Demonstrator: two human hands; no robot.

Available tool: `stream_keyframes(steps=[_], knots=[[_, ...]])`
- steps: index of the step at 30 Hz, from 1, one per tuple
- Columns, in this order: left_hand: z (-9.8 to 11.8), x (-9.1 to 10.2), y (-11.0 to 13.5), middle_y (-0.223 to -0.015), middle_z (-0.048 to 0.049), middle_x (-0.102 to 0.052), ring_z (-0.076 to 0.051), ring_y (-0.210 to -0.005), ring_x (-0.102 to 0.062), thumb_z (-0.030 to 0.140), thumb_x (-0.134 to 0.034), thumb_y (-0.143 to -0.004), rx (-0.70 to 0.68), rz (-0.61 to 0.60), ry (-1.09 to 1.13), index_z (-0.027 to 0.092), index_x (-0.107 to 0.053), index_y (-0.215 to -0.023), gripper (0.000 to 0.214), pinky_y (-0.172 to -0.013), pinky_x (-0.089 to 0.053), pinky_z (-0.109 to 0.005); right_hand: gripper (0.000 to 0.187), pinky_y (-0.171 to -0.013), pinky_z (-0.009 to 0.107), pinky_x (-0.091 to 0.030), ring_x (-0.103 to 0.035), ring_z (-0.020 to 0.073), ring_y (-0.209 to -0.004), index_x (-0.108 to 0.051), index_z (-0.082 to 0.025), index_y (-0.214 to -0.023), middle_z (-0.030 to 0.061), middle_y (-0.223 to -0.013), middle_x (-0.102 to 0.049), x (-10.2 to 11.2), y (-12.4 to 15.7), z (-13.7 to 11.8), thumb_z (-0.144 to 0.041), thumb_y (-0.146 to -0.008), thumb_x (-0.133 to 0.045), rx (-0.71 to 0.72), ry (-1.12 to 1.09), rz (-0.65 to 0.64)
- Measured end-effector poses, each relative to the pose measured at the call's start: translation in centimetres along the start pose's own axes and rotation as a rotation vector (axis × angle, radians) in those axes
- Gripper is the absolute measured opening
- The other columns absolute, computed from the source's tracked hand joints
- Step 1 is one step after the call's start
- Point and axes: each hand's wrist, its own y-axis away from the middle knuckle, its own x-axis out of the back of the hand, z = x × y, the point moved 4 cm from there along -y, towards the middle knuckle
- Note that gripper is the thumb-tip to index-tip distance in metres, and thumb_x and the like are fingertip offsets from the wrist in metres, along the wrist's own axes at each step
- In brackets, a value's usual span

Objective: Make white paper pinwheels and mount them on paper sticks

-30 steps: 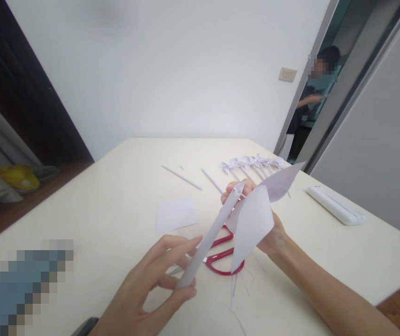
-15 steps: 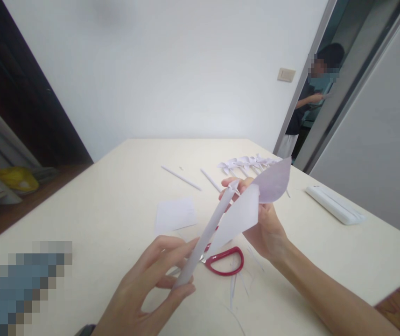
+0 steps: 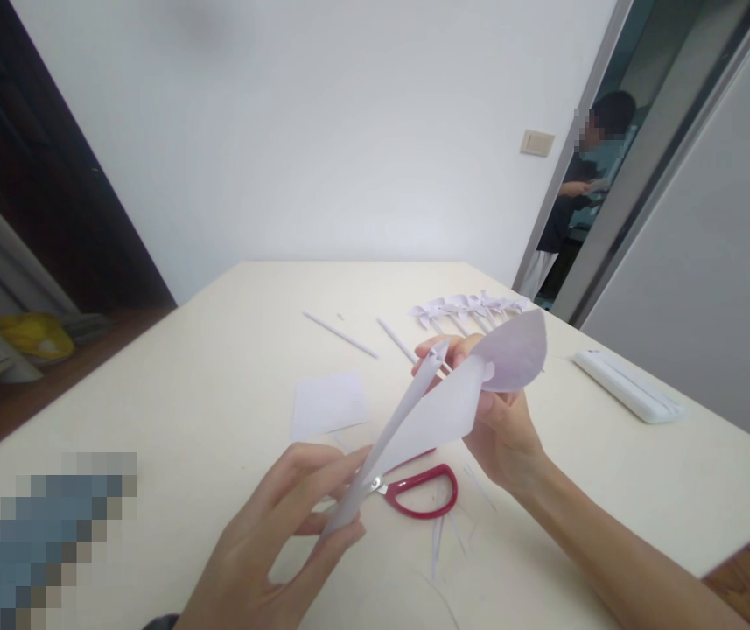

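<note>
the grip of the left hand point(image 3: 276, 529) is pinching the lower end of a white paper stick point(image 3: 388, 429); the thumb is pressing from below and the fingers are bending over the other side, with only the stick between them. the stick is leaning, and its top is reaching near the fingers of the right hand point(image 3: 504, 433). this right hand is holding a white paper pinwheel point(image 3: 437, 420) between thumb and bent fingers, above the table point(image 3: 230, 376); the paper is partly hiding this grip, so i cannot tell how tightly it is closing. one large blade is hanging down toward the stick, while another is standing up to the right. red-handled scissors point(image 3: 414, 480) are lying below the paper, beside thin paper strips point(image 3: 438, 547). a paper sheet point(image 3: 328, 407) is resting left of them. farther away, two loose sticks point(image 3: 340, 334) and a row of pinwheels point(image 3: 466, 304) are lying.
</note>
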Motion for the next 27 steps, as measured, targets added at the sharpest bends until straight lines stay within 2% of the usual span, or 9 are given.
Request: stream_keyframes(steps=[5, 13, 19, 27], knots=[[0.08, -0.02, -0.07, -0.111, 0.0003, -0.046, -0.018, -0.097, -0.054, 0.018, -0.055, -0.084, -0.029, -0.044, -0.043, 0.044, -0.044, -0.126, 0.051, -0.072, -0.06, -0.022, 0.021, -0.076, 0.039, -0.048, -0.055, 0.0261, -0.101, -0.06, -0.024, -0.088, 0.0064, -0.098, -0.063, 0.08, -0.02, -0.05, -0.037, -0.072, -0.067, 0.009, 0.013, 0.019], [0.12, -0.06, 0.01, -0.112, -0.0024, -0.046, -0.019, -0.095, -0.054, 0.019, -0.051, -0.086, -0.064, -0.014, -0.1, 0.039, -0.045, -0.127, 0.046, -0.071, -0.06, -0.024, 0.028, -0.074, 0.04, -0.047, -0.057, 0.0274, -0.098, -0.058, -0.024, -0.089, 0.007, -0.091, -0.064, 0.47, 0.21, -0.08, -0.044, -0.071, -0.067, 0.005, 0.068, 0.051], [0.45, 0.12, -0.05, -0.113, -0.0017, -0.046, -0.018, -0.099, -0.054, 0.015, -0.051, -0.086, -0.114, -0.051, -0.209, 0.04, -0.038, -0.131, 0.053, -0.077, -0.058, -0.025, 0.03, -0.072, 0.04, -0.048, -0.057, 0.0278, -0.096, -0.058, -0.024, -0.093, 0.0071, -0.091, -0.064, 0.46, 0.22, -0.26, -0.045, -0.072, -0.065, 0.022, 0.08, 0.042], [0.23, 0.45, -0.11, -0.112, -0.0016, -0.045, -0.018, -0.098, -0.054, 0.014, -0.053, -0.085, -0.147, -0.055, -0.296, 0.039, -0.039, -0.129, 0.053, -0.082, -0.056, -0.028, 0.025, -0.071, 0.041, -0.047, -0.057, 0.0279, -0.094, -0.055, -0.025, -0.087, 0.0069, -0.091, -0.063, 0.45, 0.29, -0.54, -0.044, -0.073, -0.063, 0.037, 0.06, 0.036]])
